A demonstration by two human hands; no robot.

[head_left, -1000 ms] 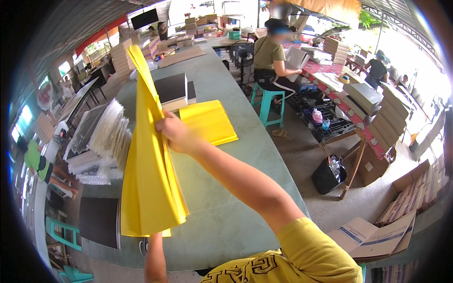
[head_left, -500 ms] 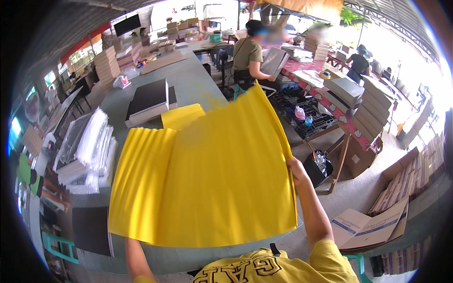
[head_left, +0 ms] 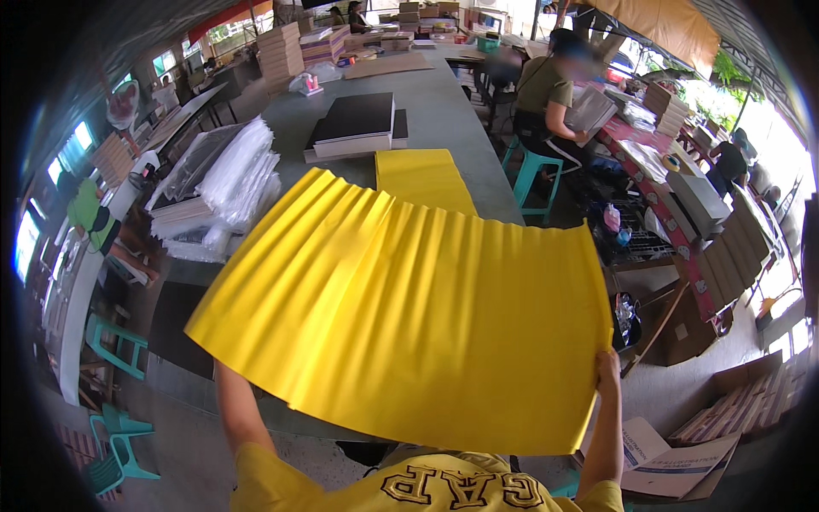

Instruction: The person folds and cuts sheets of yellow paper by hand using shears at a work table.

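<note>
A large, wavy yellow sheet [head_left: 409, 316] is held up in front of me, spread across the near part of the table. My right hand [head_left: 607, 372] is closed on its right edge. Behind the sheet's lower left part my left hand is hidden; only the left forearm [head_left: 237, 401] shows. Just beyond, a flat yellow piece [head_left: 422, 177] lies on the table, partly covered by the sheet. Farther off are thick black-topped stacks [head_left: 358, 121]. A black board [head_left: 181, 324] lies at the sheet's left.
Plastic-wrapped stacks [head_left: 226, 183] stand on the grey table [head_left: 431, 90] at left. A person [head_left: 546, 98] sits on a green stool [head_left: 539, 166] beyond the table's right edge. An open cardboard box [head_left: 674, 461] is at lower right; green chairs [head_left: 119, 341] are at left.
The yellow sheet has swung lower and flatter, its right side dropping and its left far corner rising. My right hand stays on its edge. The view has shifted leftward and down.
</note>
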